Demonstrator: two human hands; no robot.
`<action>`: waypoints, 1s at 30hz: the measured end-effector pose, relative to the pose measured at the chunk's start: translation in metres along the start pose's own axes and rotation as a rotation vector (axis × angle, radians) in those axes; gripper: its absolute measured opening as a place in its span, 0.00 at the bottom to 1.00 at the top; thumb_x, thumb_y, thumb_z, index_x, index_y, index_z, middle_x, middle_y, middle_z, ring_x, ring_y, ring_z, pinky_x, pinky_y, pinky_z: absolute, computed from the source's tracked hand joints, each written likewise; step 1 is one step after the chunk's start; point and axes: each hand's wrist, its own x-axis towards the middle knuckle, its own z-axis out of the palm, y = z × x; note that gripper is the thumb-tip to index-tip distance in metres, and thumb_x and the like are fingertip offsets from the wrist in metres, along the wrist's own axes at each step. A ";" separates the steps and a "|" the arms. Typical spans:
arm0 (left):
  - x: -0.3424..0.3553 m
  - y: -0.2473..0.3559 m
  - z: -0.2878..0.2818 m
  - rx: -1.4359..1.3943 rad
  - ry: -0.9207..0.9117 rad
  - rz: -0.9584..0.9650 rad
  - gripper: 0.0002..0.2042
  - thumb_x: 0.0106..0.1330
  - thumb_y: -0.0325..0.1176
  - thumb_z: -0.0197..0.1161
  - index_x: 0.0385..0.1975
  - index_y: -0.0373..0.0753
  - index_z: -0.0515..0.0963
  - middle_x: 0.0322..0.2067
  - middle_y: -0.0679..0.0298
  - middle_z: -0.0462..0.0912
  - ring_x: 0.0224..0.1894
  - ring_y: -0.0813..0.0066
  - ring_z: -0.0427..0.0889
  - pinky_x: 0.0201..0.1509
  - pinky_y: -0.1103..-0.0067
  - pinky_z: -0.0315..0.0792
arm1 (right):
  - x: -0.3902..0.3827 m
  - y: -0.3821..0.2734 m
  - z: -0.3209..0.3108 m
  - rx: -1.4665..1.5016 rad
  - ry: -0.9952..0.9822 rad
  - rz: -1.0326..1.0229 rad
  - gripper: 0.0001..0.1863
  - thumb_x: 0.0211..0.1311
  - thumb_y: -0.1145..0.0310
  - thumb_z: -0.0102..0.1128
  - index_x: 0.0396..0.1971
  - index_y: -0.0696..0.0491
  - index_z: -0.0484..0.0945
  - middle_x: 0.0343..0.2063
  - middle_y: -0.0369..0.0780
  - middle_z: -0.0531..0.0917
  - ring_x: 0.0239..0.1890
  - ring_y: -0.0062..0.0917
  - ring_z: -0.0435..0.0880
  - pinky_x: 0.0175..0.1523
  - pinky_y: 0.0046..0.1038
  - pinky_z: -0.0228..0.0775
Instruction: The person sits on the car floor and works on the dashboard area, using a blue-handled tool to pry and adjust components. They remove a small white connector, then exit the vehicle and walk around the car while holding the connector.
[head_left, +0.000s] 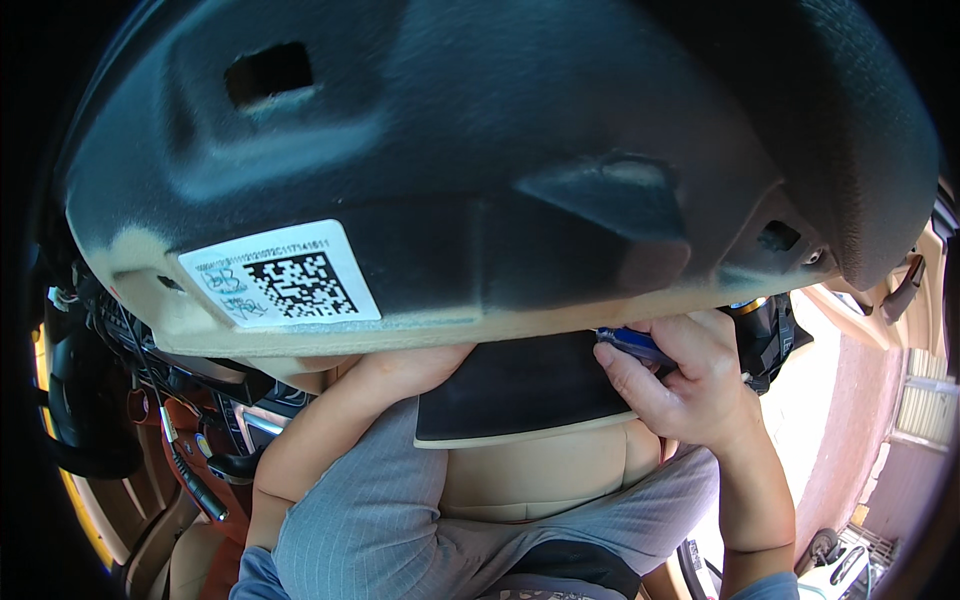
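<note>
A large black moulded panel (430, 150) with a beige lower edge fills the upper view, above my lap. My left hand (425, 364) reaches under this edge from the left; its fingers are hidden behind the panel. Below the edge, a flat black sheet (530, 390) with a pale rim hangs between my hands. At its right side my right hand (690, 372) is closed around a slim blue tool (636, 344), thumb and fingers pinching it. The tool's tip is close to the panel's lower edge, and its exact kind cannot be made out.
A white label (285, 275) with a square code is stuck on the panel. Beneath my hands is a beige seat (540, 475), between my legs. Car interior parts and a black cable (190, 475) are on the left. An opening shows bright ground (810, 400) at right.
</note>
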 end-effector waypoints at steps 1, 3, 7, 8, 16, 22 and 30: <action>0.000 0.000 0.000 0.009 0.003 0.009 0.09 0.66 0.30 0.64 0.42 0.33 0.80 0.39 0.60 0.84 0.41 0.70 0.81 0.46 0.77 0.75 | 0.000 0.000 0.000 -0.003 0.004 -0.006 0.11 0.51 0.77 0.66 0.35 0.63 0.82 0.30 0.47 0.82 0.29 0.33 0.83 0.34 0.26 0.75; -0.001 0.000 -0.001 0.005 0.002 0.010 0.09 0.66 0.30 0.64 0.42 0.33 0.80 0.40 0.60 0.84 0.41 0.70 0.81 0.46 0.77 0.75 | -0.001 0.000 0.000 -0.030 -0.003 -0.017 0.11 0.51 0.76 0.66 0.35 0.63 0.82 0.31 0.47 0.82 0.29 0.33 0.83 0.35 0.26 0.76; -0.002 0.000 -0.001 0.007 -0.008 0.002 0.09 0.66 0.30 0.65 0.43 0.33 0.80 0.40 0.59 0.84 0.42 0.70 0.81 0.47 0.77 0.75 | -0.004 -0.001 0.002 -0.056 0.003 -0.020 0.11 0.51 0.76 0.66 0.35 0.63 0.82 0.31 0.47 0.82 0.29 0.34 0.83 0.35 0.27 0.76; -0.002 0.000 -0.002 0.021 -0.011 0.005 0.09 0.66 0.30 0.65 0.43 0.33 0.80 0.40 0.59 0.84 0.42 0.70 0.81 0.47 0.77 0.75 | -0.005 0.000 0.004 -0.043 0.007 -0.013 0.11 0.51 0.76 0.66 0.35 0.63 0.82 0.31 0.47 0.82 0.29 0.34 0.83 0.35 0.27 0.76; -0.001 0.001 -0.001 -0.022 -0.007 0.004 0.08 0.68 0.32 0.60 0.41 0.35 0.80 0.39 0.57 0.83 0.41 0.66 0.81 0.47 0.73 0.75 | -0.004 0.005 0.002 0.056 0.032 0.023 0.11 0.51 0.76 0.67 0.36 0.62 0.82 0.31 0.46 0.83 0.28 0.32 0.83 0.34 0.26 0.76; 0.000 0.000 0.000 -0.062 -0.012 0.013 0.08 0.69 0.32 0.58 0.40 0.35 0.80 0.38 0.56 0.83 0.41 0.64 0.81 0.47 0.72 0.74 | 0.006 0.006 -0.005 0.120 -0.039 0.104 0.11 0.51 0.76 0.67 0.37 0.62 0.82 0.27 0.45 0.82 0.28 0.34 0.82 0.34 0.27 0.74; -0.002 -0.004 -0.001 -0.065 0.001 0.020 0.08 0.69 0.32 0.58 0.40 0.35 0.80 0.39 0.56 0.83 0.41 0.64 0.81 0.47 0.71 0.75 | 0.013 0.001 -0.005 0.013 -0.075 -0.007 0.12 0.52 0.77 0.64 0.38 0.61 0.82 0.29 0.47 0.83 0.29 0.37 0.82 0.36 0.31 0.74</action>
